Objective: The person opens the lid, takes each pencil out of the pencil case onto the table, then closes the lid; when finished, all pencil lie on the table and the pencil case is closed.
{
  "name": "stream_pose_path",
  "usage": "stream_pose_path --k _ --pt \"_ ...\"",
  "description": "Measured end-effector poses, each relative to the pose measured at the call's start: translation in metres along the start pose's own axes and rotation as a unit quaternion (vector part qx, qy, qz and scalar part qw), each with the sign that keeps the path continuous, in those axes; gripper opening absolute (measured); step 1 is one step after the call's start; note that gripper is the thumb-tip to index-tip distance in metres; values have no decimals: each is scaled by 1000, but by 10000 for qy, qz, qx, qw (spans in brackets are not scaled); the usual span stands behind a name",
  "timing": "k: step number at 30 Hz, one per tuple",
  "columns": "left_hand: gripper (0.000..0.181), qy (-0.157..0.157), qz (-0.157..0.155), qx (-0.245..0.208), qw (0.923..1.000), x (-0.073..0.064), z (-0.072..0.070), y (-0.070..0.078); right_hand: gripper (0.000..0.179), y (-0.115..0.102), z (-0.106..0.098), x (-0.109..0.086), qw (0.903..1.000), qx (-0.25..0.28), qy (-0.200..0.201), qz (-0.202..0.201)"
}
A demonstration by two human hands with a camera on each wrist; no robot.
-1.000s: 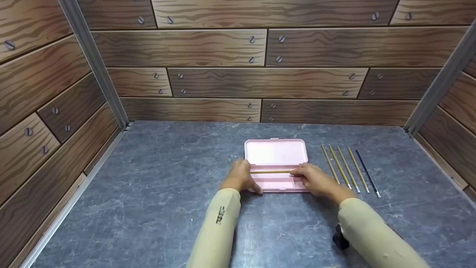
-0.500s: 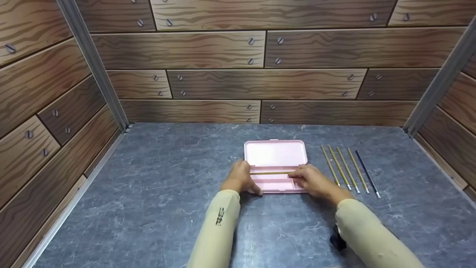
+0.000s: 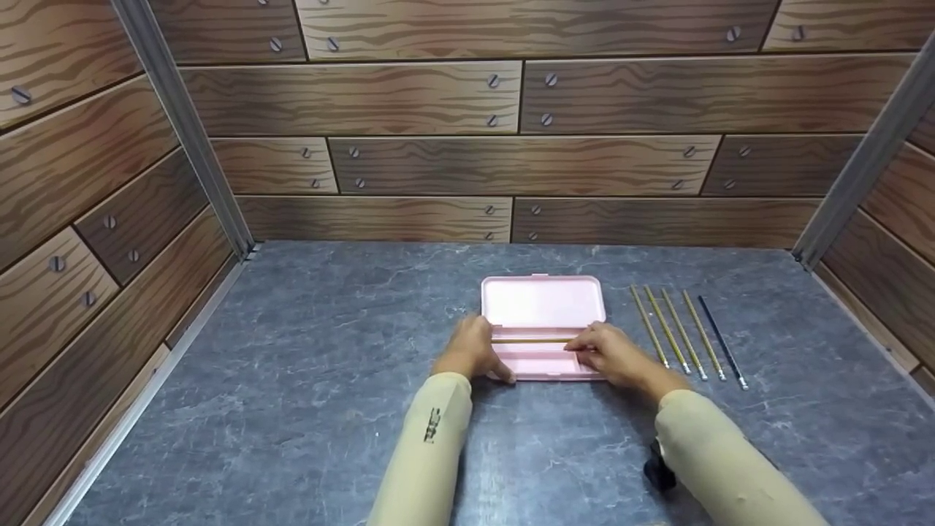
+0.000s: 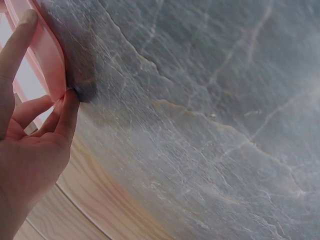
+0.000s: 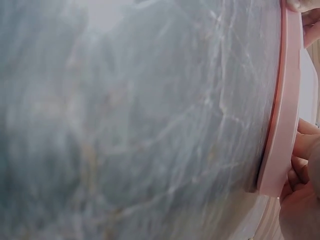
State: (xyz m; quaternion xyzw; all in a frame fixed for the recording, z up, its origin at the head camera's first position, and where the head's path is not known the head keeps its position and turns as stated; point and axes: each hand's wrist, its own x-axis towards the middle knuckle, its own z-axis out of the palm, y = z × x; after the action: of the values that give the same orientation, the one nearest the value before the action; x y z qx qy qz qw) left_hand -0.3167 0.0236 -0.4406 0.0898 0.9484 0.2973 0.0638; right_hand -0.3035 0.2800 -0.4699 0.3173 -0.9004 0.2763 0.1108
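A pink pencil case (image 3: 542, 301) lies on the table with its lid raised at the back. Across its rear compartment runs a yellow pencil (image 3: 529, 340). My left hand (image 3: 471, 346) grips the case's left end, thumb at the front edge; in the left wrist view the fingers (image 4: 65, 117) bend against that end. The right hand (image 3: 619, 353) reaches over the case's right side and pinches the pencil near its right end, which the hand hides. In the right wrist view, the case's pink side wall (image 5: 284, 105) shows beside the curled right hand (image 5: 301, 200).
Several pencils lie side by side right of the case: yellow pencils (image 3: 673, 329) and a dark blue pencil (image 3: 722, 340), erasers toward me. The grey marbled table (image 3: 307, 351) is bounded by wood-patterned walls (image 3: 424, 168). A small black object (image 3: 659, 471) shows by the right sleeve.
The right hand has shifted slightly left along the pencil, which sits a little lower in the case. The left hand stays at the case's left end.
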Motion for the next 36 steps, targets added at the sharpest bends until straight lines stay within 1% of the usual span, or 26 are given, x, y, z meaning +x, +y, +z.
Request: stream_pose_path --k 4,7,11,14,18,23,26,30,36 --pt "72 -4 -45 97 9999 -1 0 1 16 -1 -2 1 9997 58 -113 207" --pt "74 -5 -64 159 9999 -2 -1 2 16 -2 -2 3 9988 207 -221 387" --pt "70 10 -20 136 9999 -1 -1 1 14 -3 -2 5 9964 461 -329 623" --pt "65 25 32 146 9999 -1 -1 1 14 -3 -3 6 9952 553 -353 725" --pt "60 17 52 110 9999 -1 -1 1 18 -3 -4 5 9957 496 -319 717" --pt "60 11 28 53 10000 -1 0 2 21 -1 -5 4 9965 496 -112 658" --pt "60 8 23 46 10000 -1 0 2 21 0 -5 4 9964 579 3 615" --pt "60 30 55 37 10000 0 1 0 21 1 -6 4 9965 640 46 537" --pt "59 -37 -78 109 9999 -1 1 1 17 2 -7 5 9970 710 69 306"
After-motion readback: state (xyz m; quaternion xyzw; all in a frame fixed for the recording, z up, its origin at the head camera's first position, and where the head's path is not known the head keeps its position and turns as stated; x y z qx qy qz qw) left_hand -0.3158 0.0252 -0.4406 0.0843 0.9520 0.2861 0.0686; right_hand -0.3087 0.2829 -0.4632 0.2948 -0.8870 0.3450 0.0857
